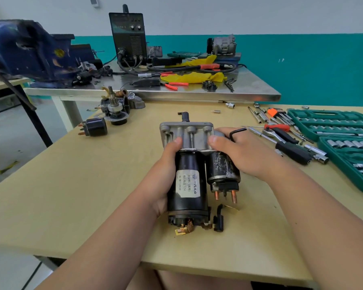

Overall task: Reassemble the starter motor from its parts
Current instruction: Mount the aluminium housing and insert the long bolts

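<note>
The left hand (pixel 166 172) and right hand (pixel 241 151) grip the black cylindrical starter motor (pixel 187 183) lying on the tan bench (pixel 88 185). The grey aluminium nose housing (pixel 187 132) and black solenoid (pixel 222 166) are fitted. The brush end (pixel 187 223) appears uncovered, so closing it likely remains.

Black starter motor body (pixel 187 204) with a white label (pixel 188 183) printed in dark text, silver-grey end housing (pixel 187 131), black solenoid (pixel 222 166) flecked with pale scratches, copper studs (pixel 234 196); pale tan table (pixel 71 195), dark green socket case (pixel 331 120), blue vise (pixel 25 49), teal wall (pixel 312 65)
</note>
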A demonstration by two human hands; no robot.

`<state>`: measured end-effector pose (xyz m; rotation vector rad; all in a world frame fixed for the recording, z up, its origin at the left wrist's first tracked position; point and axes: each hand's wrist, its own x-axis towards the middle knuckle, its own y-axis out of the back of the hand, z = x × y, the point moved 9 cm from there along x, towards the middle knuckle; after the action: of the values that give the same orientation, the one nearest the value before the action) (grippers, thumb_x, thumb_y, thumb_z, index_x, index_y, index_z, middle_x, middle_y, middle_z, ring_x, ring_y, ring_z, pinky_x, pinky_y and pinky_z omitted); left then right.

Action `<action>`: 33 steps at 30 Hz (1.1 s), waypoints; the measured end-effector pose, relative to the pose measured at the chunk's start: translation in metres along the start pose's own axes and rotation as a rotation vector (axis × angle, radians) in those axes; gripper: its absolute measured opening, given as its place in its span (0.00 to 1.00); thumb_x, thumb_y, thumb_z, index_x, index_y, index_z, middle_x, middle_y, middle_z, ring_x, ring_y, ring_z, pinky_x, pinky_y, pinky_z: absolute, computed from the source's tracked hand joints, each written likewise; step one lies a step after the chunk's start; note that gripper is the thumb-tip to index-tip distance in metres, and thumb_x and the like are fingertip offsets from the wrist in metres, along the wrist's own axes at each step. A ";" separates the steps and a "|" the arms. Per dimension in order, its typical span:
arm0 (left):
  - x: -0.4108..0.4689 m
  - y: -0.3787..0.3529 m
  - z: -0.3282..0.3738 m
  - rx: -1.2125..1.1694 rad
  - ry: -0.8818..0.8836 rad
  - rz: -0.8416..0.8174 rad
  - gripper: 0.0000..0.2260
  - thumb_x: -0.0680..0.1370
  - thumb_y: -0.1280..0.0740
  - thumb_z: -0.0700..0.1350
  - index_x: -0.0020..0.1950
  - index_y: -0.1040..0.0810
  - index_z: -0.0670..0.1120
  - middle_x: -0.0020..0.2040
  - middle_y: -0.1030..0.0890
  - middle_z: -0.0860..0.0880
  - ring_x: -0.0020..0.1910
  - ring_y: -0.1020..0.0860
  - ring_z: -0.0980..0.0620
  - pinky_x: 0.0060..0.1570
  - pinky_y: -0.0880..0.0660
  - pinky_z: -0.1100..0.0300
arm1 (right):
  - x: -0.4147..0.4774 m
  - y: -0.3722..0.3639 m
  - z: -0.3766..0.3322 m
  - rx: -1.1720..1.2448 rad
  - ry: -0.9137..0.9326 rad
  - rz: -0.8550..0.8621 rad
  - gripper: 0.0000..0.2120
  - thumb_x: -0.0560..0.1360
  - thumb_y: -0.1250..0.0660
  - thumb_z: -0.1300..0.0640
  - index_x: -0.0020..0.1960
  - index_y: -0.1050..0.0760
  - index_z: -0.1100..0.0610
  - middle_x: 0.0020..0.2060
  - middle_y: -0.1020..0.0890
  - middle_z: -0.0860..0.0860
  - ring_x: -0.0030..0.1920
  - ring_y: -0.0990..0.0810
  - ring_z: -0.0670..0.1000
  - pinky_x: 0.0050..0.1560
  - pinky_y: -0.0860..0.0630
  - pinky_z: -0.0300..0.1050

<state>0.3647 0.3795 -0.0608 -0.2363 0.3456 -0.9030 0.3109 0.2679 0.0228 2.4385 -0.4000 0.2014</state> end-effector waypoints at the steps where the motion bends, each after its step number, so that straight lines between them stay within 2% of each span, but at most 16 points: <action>1: 0.001 0.001 0.000 0.006 -0.003 0.004 0.31 0.68 0.37 0.69 0.59 0.20 0.47 0.55 0.18 0.38 0.53 0.18 0.40 0.54 0.22 0.47 | 0.000 0.000 0.000 0.000 -0.002 -0.004 0.16 0.78 0.38 0.44 0.32 0.28 0.46 0.26 0.27 0.42 0.28 0.28 0.40 0.28 0.36 0.30; 4: 0.001 0.005 0.001 0.047 -0.039 0.050 0.31 0.67 0.36 0.69 0.58 0.19 0.47 0.54 0.17 0.39 0.52 0.18 0.39 0.54 0.23 0.46 | -0.002 0.003 -0.003 -0.034 0.019 -0.025 0.12 0.77 0.39 0.40 0.37 0.26 0.42 0.34 0.22 0.41 0.35 0.24 0.40 0.37 0.31 0.34; 5: 0.000 0.006 0.003 0.055 -0.068 0.067 0.31 0.66 0.35 0.68 0.57 0.19 0.47 0.54 0.17 0.38 0.53 0.18 0.39 0.55 0.23 0.45 | -0.002 0.007 -0.006 -0.055 0.033 -0.007 0.09 0.76 0.39 0.38 0.43 0.24 0.39 0.39 0.20 0.39 0.40 0.23 0.37 0.42 0.30 0.35; 7: -0.003 0.007 0.011 0.066 -0.157 0.098 0.30 0.64 0.34 0.68 0.56 0.18 0.47 0.55 0.18 0.38 0.54 0.19 0.37 0.55 0.23 0.43 | -0.003 0.021 -0.020 -0.119 0.089 0.086 0.08 0.76 0.37 0.39 0.53 0.26 0.37 0.47 0.22 0.34 0.49 0.26 0.30 0.48 0.32 0.33; 9: -0.009 0.006 0.025 0.091 -0.305 0.130 0.29 0.66 0.34 0.67 0.55 0.18 0.46 0.54 0.18 0.37 0.54 0.20 0.35 0.57 0.24 0.39 | -0.005 0.027 -0.042 -0.192 0.178 0.131 0.15 0.74 0.36 0.39 0.60 0.28 0.37 0.52 0.27 0.32 0.55 0.29 0.30 0.52 0.34 0.32; 11: -0.017 0.004 0.044 0.134 -0.505 0.130 0.32 0.67 0.32 0.65 0.59 0.21 0.42 0.55 0.19 0.36 0.55 0.21 0.33 0.57 0.26 0.34 | -0.010 0.025 -0.069 -0.301 0.303 0.136 0.22 0.72 0.37 0.41 0.65 0.28 0.41 0.54 0.28 0.37 0.56 0.28 0.38 0.55 0.32 0.35; 14: -0.034 -0.002 0.064 0.236 -0.746 0.082 0.42 0.66 0.30 0.69 0.64 0.28 0.36 0.57 0.19 0.39 0.57 0.21 0.39 0.54 0.24 0.45 | -0.026 0.025 -0.099 -0.437 0.481 0.180 0.23 0.72 0.33 0.46 0.65 0.25 0.50 0.56 0.26 0.46 0.56 0.25 0.48 0.55 0.26 0.47; 18: -0.048 -0.013 0.073 0.400 -0.875 0.065 0.42 0.70 0.35 0.69 0.63 0.28 0.32 0.56 0.19 0.43 0.57 0.21 0.50 0.53 0.26 0.61 | -0.048 0.021 -0.122 -0.587 0.678 0.247 0.19 0.73 0.31 0.52 0.62 0.22 0.55 0.55 0.22 0.54 0.53 0.22 0.54 0.51 0.22 0.52; 23: -0.056 -0.022 0.075 0.470 -0.932 0.035 0.38 0.72 0.37 0.68 0.60 0.26 0.34 0.55 0.20 0.46 0.56 0.21 0.53 0.54 0.27 0.61 | -0.060 0.017 -0.131 -0.622 0.747 0.177 0.16 0.72 0.30 0.58 0.60 0.21 0.55 0.54 0.21 0.54 0.52 0.21 0.53 0.47 0.21 0.53; 29: -0.058 -0.028 0.075 0.457 -0.926 0.019 0.42 0.71 0.35 0.68 0.63 0.29 0.30 0.59 0.21 0.40 0.60 0.22 0.48 0.57 0.27 0.60 | -0.070 0.017 -0.132 -0.632 0.759 0.176 0.10 0.71 0.30 0.61 0.53 0.20 0.59 0.53 0.21 0.55 0.49 0.20 0.56 0.40 0.21 0.54; 33: -0.058 -0.027 0.077 0.477 -0.931 0.040 0.41 0.71 0.36 0.68 0.62 0.29 0.30 0.58 0.21 0.40 0.60 0.22 0.50 0.58 0.28 0.62 | -0.071 0.019 -0.134 -0.658 0.782 0.185 0.09 0.73 0.31 0.61 0.52 0.19 0.59 0.51 0.21 0.56 0.46 0.20 0.56 0.37 0.21 0.53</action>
<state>0.3414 0.4139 0.0304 -0.1826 -0.7194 -0.7228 0.2316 0.3543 0.1209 1.5212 -0.2696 0.9068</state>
